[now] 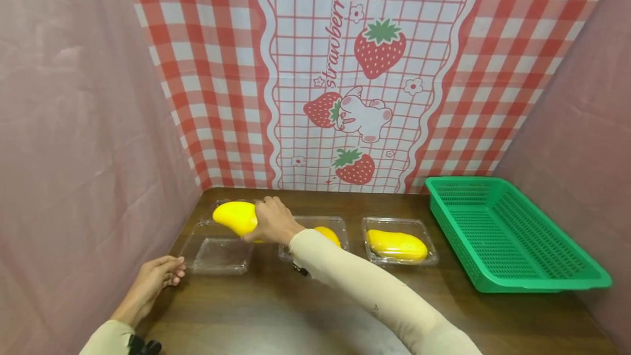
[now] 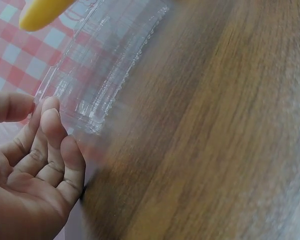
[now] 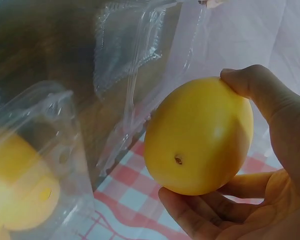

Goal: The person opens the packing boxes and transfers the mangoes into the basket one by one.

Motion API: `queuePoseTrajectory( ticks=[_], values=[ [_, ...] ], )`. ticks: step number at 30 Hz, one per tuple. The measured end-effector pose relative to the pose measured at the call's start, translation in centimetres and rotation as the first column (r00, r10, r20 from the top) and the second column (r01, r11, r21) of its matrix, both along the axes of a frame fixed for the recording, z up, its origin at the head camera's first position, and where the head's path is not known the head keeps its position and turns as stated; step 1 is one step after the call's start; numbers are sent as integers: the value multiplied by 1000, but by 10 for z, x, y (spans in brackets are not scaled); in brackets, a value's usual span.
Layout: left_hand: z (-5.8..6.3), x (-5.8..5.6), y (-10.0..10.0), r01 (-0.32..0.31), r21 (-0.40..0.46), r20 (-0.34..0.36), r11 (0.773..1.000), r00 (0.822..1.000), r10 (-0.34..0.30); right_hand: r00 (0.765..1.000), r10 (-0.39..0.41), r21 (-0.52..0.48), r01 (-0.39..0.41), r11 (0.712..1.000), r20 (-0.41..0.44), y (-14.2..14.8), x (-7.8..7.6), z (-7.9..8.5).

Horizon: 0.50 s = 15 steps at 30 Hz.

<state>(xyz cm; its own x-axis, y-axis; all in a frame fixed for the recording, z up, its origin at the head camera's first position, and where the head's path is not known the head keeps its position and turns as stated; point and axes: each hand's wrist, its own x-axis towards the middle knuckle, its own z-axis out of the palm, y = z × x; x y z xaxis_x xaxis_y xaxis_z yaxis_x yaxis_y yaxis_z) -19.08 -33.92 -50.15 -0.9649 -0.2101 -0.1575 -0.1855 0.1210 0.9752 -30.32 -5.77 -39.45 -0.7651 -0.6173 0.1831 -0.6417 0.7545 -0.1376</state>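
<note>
Yellow mango (image 1: 234, 217) held above the open clear plastic clamshell (image 1: 222, 256), right hand (image 1: 276, 221) gripping one end between thumb and fingers; left hand (image 1: 155, 278) pinches the clamshell's left rim. Mango judged firm, smooth, slightly slippery, bruisable: grip around its broad middle.

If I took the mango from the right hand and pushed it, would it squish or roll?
The mango is probably firm: no dents show where the right hand holds it. It looks smooth and shiny, so it may slip. It might wobble rather than roll straight, being long and curved.
</note>
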Motion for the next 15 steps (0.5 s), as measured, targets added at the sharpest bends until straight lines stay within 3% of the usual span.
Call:
queuePoseTrajectory(
  ticks=[15],
  values=[
    [-1, 0, 1, 12, 0, -2, 1000, 1000, -12, 1000, -13, -41, 12, 999, -21, 27, -1, 10]
  ],
)
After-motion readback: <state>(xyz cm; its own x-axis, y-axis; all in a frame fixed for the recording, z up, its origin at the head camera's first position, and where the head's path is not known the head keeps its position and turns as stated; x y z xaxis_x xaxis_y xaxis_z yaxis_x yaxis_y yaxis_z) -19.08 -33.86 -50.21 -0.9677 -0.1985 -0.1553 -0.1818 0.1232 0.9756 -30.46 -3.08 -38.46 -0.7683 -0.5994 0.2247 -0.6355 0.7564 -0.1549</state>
